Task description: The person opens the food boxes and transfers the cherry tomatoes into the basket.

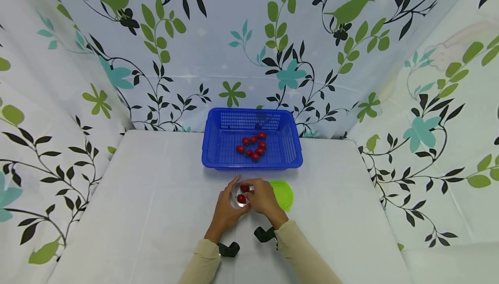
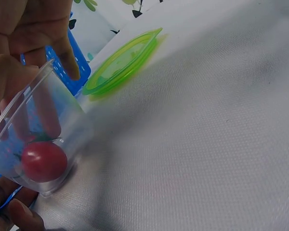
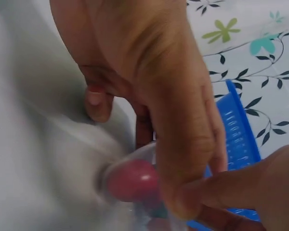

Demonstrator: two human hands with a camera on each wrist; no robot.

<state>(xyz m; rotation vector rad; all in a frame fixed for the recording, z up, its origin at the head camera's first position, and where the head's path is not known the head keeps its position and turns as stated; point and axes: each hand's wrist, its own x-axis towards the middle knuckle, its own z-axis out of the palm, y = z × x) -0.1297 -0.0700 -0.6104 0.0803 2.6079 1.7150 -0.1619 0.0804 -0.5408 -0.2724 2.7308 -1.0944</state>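
Note:
My left hand [image 1: 225,209] grips a small clear plastic cup [image 1: 233,201], which stands on the white table cloth. A red cherry tomato [image 1: 241,198] lies in the cup, also plain through its wall as a tomato [image 2: 44,161] with a green stem in the left wrist view. My right hand [image 1: 263,198] reaches over the rim, pinching a second cherry tomato [image 1: 244,188] at the cup's mouth; its fingers partly cover it. In the right wrist view, the right hand [image 3: 154,86] bends down over the cup, where a blurred tomato [image 3: 133,181] shows.
A blue plastic basket [image 1: 209,145] stands just beyond the cup, with several cherry tomatoes [image 1: 255,156] inside. The bright green lid [image 1: 283,194] lies on the table right of the cup, partly behind my right hand. Patterned curtains [image 1: 249,37] hang round the table.

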